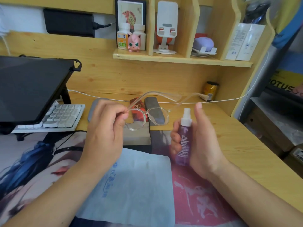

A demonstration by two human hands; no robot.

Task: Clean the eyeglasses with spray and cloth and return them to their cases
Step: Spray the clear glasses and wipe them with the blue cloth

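**Clear-framed glasses held up to the spray nozzle**

Nearest the camera, a pale blue cleaning cloth [136,182] lies flat on the printed desk mat [205,194], between the two forearms. It looks soft and limp, easy to bunch round a lens.

Above it, the left hand [105,128] pinches the eyeglasses [147,118] at the hinge corner of the frame, fingers curled tight there, with both temples open and pointing away from the person. The frame is thin clear plastic: light, probably a little springy, and likely easy to twist or smear. The rim or hinge seems the place to hold, never the lens face.

Just beside the lenses, the right hand [193,140] wraps the purple spray bottle [183,138] upright. Its fingers curl round the body and the thumb stands straight beside the white nozzle, apart from it. The bottle is small, smooth and rigid, probably slippery if wet.

Behind the glasses, on the desk, lie a red glasses case [136,107] and a grey glasses case [153,104] side by side. Further back a white cable [229,99] runs across the desk.
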